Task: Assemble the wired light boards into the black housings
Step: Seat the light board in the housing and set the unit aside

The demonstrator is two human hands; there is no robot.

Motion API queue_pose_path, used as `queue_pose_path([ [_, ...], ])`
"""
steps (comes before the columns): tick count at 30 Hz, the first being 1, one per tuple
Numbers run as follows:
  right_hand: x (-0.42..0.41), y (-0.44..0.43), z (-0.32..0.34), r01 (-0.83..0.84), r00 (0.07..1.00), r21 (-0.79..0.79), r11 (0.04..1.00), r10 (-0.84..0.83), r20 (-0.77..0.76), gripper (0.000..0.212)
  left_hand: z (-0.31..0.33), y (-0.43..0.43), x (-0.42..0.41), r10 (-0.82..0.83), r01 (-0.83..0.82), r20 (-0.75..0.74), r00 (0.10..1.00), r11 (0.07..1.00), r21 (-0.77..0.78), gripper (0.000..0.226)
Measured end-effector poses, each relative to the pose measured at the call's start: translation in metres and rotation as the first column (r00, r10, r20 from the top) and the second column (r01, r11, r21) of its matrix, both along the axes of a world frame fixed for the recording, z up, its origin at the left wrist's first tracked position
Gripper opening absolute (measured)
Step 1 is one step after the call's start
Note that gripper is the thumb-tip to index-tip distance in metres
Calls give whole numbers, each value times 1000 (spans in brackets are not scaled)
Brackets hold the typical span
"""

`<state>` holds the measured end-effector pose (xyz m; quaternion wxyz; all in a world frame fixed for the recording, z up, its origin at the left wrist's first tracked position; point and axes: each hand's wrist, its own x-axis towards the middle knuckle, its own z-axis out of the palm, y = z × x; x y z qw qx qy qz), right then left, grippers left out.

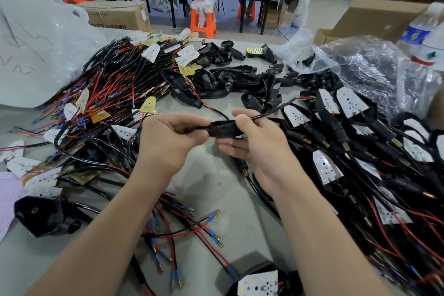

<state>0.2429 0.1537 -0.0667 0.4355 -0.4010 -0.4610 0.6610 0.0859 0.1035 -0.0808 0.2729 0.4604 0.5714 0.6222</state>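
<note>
At the centre of the frame, the left hand (168, 138) is gripping the left end of a black housing (222, 128), its fingers curling round it, while the right hand (260, 144) is pinching the right end under its thumb. The housing is showing slim, matte and edge-on, and a black wire (276, 108) is trailing toward the upper right, possibly from inside it.

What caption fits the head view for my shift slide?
Mid-assembly: left hand and right hand hold a black housing above the table, between loose wired light boards and assembled units.
</note>
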Motion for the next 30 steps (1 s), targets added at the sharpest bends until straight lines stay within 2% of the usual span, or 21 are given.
queue_pose_path([
  [2, -2, -2, -2, -8, 1000, 61, 998, 6, 26, 9, 0, -5, 5, 52, -60, -277, 959, 998, -22, 50],
  [3, -3, -2, -4, 4, 999, 99, 995, -8, 41, 8, 0, -7, 8, 65, -78, -364, 929, 997, -22, 51],
  [8, 0, 2, -6, 70, 995, 215, 974, -83, 56, 18, 3, -11, 23, 113, -124, -440, 891, 992, 4, 61],
  [10, 2, 4, -7, 86, 992, 239, 967, -106, 71, 17, 2, -9, 23, 97, -108, -384, 918, 994, -8, 60],
  [13, 5, 7, -7, 111, 984, 279, 954, -145, 106, 13, 1, -4, 18, 59, -68, -152, 987, 996, -51, 54],
  [16, 4, 7, -7, 125, 979, 300, 946, -166, 115, 18, 1, 1, 10, 46, -47, -11, 999, 990, -134, 53],
  [20, -2, 1, -7, 153, 988, 176, 972, -148, -39, 23, 1, 0, 11, 3, 15, 83, 997, 976, -219, 39],
  [23, -1, -3, -7, 43, 990, 160, 986, -21, -138, 21, 1, 0, 16, -69, 110, 173, 983, 965, -239, 29],
  [25, 1, -5, -7, -41, 992, 218, 975, 66, -107, 27, 1, 0, 16, -72, 103, 137, 988, 966, -239, 33],
  [28, 2, -4, -1, -12, 1000, 296, 955, 19, -23, 26, 0, 0, 11, -61, 60, 7, 998, 951, -303, 38],
  [30, 7, 0, 5, 78, 996, 314, 946, -63, -57, 21, -4, 0, 4, -9, -81, -244, 970, 931, -355, 38],
])
